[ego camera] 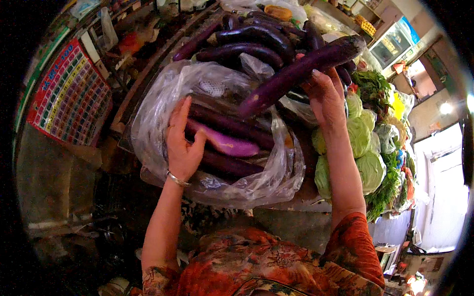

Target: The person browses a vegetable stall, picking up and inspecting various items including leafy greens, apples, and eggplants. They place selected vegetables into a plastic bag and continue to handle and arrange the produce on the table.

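A long dark purple eggplant (281, 83) is held up by my right hand (326, 90), its lower end over an open clear plastic bag (155, 100). Several long eggplants lie in the bag, among them a lighter purple one (231, 143). My left hand (185, 142) reaches into the bag at its left side, fingers apart, its thumb and fingers touching or just over the eggplants; whether it presses on one I cannot tell. Behind the bag is a pile of dark, glossy eggplants (255, 39), partly hidden by the raised eggplant.
Green cabbages (361, 137) are heaped right of the bag, beside my right forearm. Leafy greens (374, 87) and bagged vegetables (387, 137) extend further right. A wooden ledge (148, 63) runs along the left. A colourful printed chart (72, 100) hangs at the far left.
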Motion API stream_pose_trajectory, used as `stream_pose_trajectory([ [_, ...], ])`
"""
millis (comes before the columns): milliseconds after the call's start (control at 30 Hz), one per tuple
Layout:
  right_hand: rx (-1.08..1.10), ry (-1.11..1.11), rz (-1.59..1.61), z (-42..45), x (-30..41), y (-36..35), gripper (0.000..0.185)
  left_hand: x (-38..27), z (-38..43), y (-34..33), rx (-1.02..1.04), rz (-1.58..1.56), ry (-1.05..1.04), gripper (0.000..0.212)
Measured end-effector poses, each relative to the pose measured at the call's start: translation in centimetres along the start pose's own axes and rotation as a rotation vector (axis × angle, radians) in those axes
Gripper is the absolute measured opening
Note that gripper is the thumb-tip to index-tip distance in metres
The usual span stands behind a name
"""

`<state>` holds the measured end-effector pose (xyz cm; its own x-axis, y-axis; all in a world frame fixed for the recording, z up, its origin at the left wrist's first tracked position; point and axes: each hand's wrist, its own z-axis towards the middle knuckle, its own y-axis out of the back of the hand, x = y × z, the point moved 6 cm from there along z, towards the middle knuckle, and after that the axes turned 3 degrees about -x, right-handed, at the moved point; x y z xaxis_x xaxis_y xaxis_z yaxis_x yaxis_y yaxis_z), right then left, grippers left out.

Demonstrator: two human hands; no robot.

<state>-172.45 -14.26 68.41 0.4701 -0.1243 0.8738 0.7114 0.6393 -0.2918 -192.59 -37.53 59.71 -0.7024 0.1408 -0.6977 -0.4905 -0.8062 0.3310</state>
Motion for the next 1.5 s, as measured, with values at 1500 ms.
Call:
stream_pose_trajectory([
  [1500, 0.107, -0.158, 0.235, -5.2, -4.2, -7.8, 0.072, -1.4, -0.6, -1.0, 0.268, -0.192, 0.155, 0.067],
])
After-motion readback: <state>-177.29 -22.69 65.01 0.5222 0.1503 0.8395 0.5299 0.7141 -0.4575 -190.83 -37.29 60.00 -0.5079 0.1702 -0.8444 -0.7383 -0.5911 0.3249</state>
